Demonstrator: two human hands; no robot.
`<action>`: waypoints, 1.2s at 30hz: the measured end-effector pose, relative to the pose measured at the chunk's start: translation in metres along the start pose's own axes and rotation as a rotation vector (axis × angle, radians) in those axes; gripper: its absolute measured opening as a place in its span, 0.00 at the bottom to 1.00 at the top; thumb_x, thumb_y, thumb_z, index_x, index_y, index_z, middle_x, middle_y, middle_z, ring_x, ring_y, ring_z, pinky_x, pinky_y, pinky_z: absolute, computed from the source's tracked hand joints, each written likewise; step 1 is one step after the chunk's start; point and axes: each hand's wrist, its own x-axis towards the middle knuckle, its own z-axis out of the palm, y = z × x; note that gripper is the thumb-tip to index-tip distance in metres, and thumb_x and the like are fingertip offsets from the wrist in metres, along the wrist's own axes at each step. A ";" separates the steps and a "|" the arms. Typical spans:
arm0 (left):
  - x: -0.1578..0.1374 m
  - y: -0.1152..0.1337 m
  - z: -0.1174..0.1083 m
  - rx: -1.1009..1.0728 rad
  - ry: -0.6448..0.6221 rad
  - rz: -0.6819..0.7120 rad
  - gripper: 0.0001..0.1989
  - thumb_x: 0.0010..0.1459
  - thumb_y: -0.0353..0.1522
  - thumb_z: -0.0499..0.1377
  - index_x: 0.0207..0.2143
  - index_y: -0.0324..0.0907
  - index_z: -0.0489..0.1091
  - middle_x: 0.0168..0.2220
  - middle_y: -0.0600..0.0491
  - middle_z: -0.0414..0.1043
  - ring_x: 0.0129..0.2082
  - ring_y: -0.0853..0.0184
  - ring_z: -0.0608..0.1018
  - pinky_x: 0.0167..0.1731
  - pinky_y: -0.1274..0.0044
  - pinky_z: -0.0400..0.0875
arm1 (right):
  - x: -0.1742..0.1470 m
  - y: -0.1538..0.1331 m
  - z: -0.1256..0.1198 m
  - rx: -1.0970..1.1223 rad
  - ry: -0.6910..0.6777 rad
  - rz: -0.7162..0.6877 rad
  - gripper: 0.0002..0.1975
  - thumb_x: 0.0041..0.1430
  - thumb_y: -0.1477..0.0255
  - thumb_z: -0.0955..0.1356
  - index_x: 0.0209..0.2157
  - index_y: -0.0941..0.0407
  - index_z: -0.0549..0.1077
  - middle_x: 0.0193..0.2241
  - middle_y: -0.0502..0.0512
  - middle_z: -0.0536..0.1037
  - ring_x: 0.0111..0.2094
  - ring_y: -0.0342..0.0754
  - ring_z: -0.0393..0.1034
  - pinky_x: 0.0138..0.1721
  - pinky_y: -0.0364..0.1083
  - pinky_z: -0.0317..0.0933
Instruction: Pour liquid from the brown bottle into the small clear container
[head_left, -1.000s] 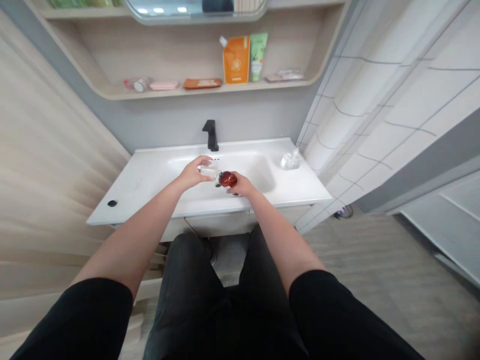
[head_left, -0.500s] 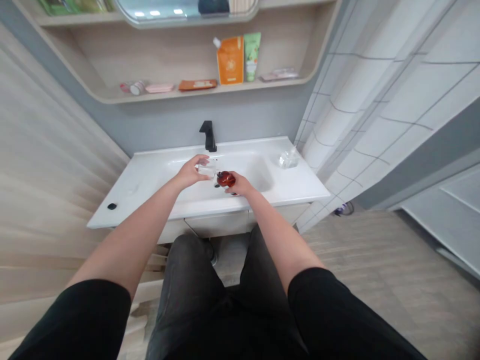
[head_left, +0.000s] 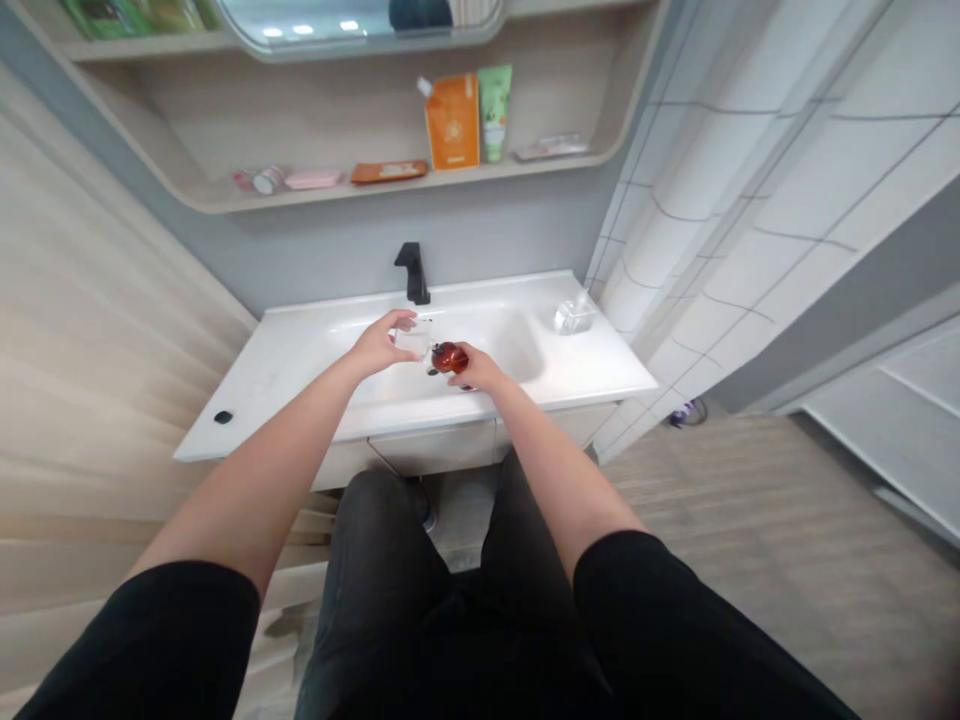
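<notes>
Over the white sink basin [head_left: 517, 345], my left hand [head_left: 379, 345] is curved around a clear, see-through container [head_left: 412, 341], thumb below and fingers above. My right hand [head_left: 476, 368] grips a glossy amber-red bottle [head_left: 450, 357] that lies tipped on its side, its neck end toward the clear container. The two mouths are very close together; whether they touch I cannot tell. Small dark spots show just under the bottle's neck, too small to name.
A black faucet [head_left: 412, 272] rises behind the basin. On the counter's right stands a clear pump bottle [head_left: 574, 315]; on its left lies a small black cap-like piece [head_left: 223, 417]. Above, a shelf [head_left: 315, 203] holds an orange pouch [head_left: 453, 122] and a green tube [head_left: 494, 112].
The view has shifted slightly. Both hands keep their grips in nearly the same place, with the amber-red bottle still tipped toward the clear container.
</notes>
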 end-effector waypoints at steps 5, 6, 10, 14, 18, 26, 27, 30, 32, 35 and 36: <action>0.000 0.003 -0.001 0.036 -0.015 0.001 0.46 0.37 0.40 0.80 0.61 0.48 0.74 0.57 0.45 0.81 0.60 0.50 0.80 0.53 0.66 0.73 | -0.002 -0.003 0.000 0.012 0.010 0.009 0.41 0.42 0.76 0.83 0.60 0.51 0.76 0.47 0.53 0.89 0.48 0.58 0.85 0.51 0.55 0.80; 0.000 0.004 -0.001 0.041 -0.018 0.002 0.46 0.37 0.40 0.80 0.61 0.48 0.74 0.57 0.45 0.81 0.60 0.50 0.80 0.53 0.66 0.73 | -0.003 -0.003 -0.001 0.018 0.012 0.010 0.41 0.42 0.76 0.83 0.60 0.51 0.76 0.47 0.53 0.89 0.47 0.58 0.85 0.51 0.55 0.81; 0.002 0.006 -0.002 0.052 -0.034 0.004 0.46 0.37 0.41 0.80 0.61 0.47 0.74 0.57 0.45 0.81 0.60 0.50 0.80 0.52 0.66 0.74 | -0.003 -0.003 -0.001 0.027 0.007 -0.001 0.42 0.42 0.76 0.83 0.61 0.50 0.76 0.46 0.52 0.89 0.48 0.58 0.85 0.53 0.56 0.80; 0.008 0.012 -0.006 0.066 -0.064 0.006 0.46 0.36 0.41 0.80 0.61 0.48 0.75 0.57 0.45 0.80 0.59 0.51 0.80 0.51 0.66 0.75 | 0.000 -0.001 0.000 -0.002 0.019 -0.017 0.43 0.42 0.75 0.84 0.62 0.49 0.76 0.47 0.51 0.89 0.50 0.58 0.85 0.57 0.58 0.78; 0.018 0.021 -0.010 0.102 -0.107 0.020 0.46 0.36 0.41 0.80 0.61 0.48 0.75 0.57 0.46 0.80 0.59 0.50 0.80 0.54 0.65 0.76 | 0.000 0.000 0.000 -0.007 0.060 -0.051 0.43 0.42 0.73 0.85 0.62 0.50 0.76 0.50 0.54 0.88 0.53 0.59 0.85 0.61 0.59 0.76; 0.037 0.035 -0.016 0.180 -0.172 0.031 0.46 0.35 0.41 0.80 0.61 0.48 0.77 0.57 0.47 0.82 0.59 0.50 0.80 0.57 0.63 0.74 | 0.000 0.002 0.000 0.012 0.098 -0.057 0.44 0.43 0.69 0.86 0.63 0.50 0.75 0.50 0.54 0.88 0.52 0.60 0.85 0.59 0.61 0.78; 0.039 0.037 -0.017 0.195 -0.181 0.037 0.46 0.35 0.41 0.80 0.61 0.48 0.77 0.57 0.47 0.82 0.58 0.49 0.81 0.57 0.63 0.74 | 0.000 0.002 0.000 0.010 0.106 -0.063 0.44 0.43 0.69 0.86 0.63 0.51 0.76 0.50 0.55 0.88 0.52 0.60 0.85 0.60 0.61 0.77; 0.044 0.045 -0.020 0.232 -0.209 0.048 0.46 0.35 0.41 0.80 0.61 0.48 0.77 0.57 0.47 0.82 0.58 0.49 0.81 0.58 0.63 0.75 | -0.001 0.001 0.000 0.021 0.118 -0.071 0.45 0.43 0.68 0.87 0.63 0.51 0.75 0.51 0.56 0.88 0.52 0.60 0.85 0.59 0.60 0.78; 0.047 0.051 -0.021 0.250 -0.227 0.052 0.46 0.36 0.41 0.80 0.62 0.48 0.77 0.58 0.47 0.82 0.59 0.49 0.81 0.58 0.63 0.75 | -0.002 -0.001 0.000 0.037 0.121 -0.065 0.45 0.44 0.68 0.86 0.64 0.51 0.75 0.51 0.55 0.88 0.51 0.60 0.85 0.56 0.59 0.80; 0.050 0.059 -0.022 0.280 -0.242 0.067 0.46 0.36 0.40 0.80 0.62 0.48 0.77 0.58 0.46 0.81 0.58 0.49 0.81 0.59 0.63 0.74 | -0.005 -0.005 -0.001 0.054 0.131 -0.057 0.45 0.45 0.67 0.86 0.64 0.51 0.74 0.51 0.55 0.88 0.51 0.59 0.85 0.54 0.57 0.81; 0.052 0.061 -0.022 0.290 -0.241 0.077 0.46 0.36 0.39 0.80 0.61 0.48 0.77 0.58 0.47 0.82 0.58 0.49 0.81 0.59 0.63 0.74 | -0.006 -0.006 -0.001 0.059 0.135 -0.060 0.44 0.45 0.67 0.86 0.64 0.51 0.75 0.51 0.56 0.88 0.51 0.59 0.85 0.55 0.57 0.81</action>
